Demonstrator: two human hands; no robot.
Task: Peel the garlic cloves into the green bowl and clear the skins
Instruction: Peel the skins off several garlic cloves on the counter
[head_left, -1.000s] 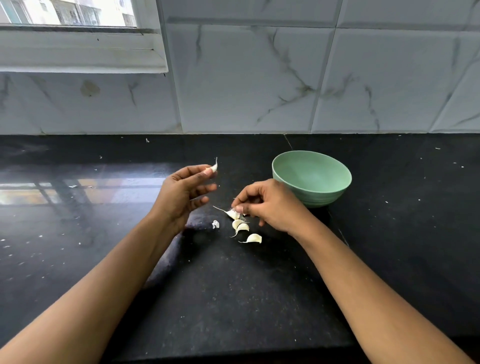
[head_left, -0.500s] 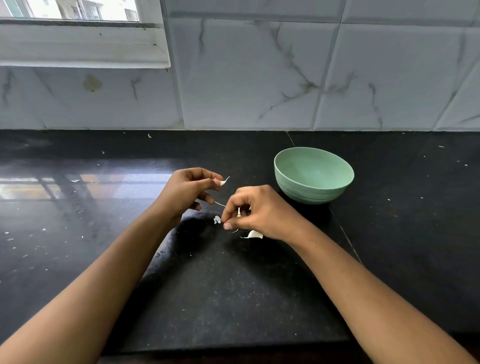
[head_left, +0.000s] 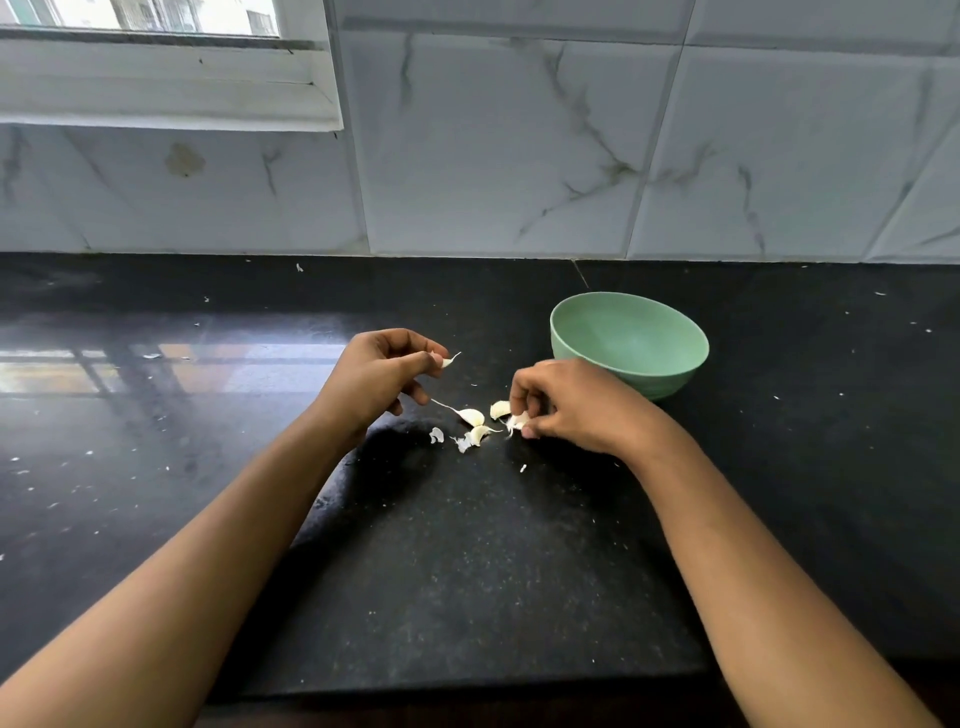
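While the left hand (head_left: 379, 374) hovers, grip pinching a garlic bit (head_left: 449, 359), the right hand (head_left: 566, 405) pinches a clove (head_left: 518, 421).

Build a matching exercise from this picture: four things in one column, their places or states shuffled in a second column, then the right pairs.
1. green bowl
2. left hand
3. right hand
4. long-tailed clove

A. lies on the counter between the hands
B. pinches a clove, just in front of the bowl
C. stands to the right, nothing showing inside
D. pinches a thin-tailed piece, farther from the bowl

Pairs: 1-C, 2-D, 3-B, 4-A.
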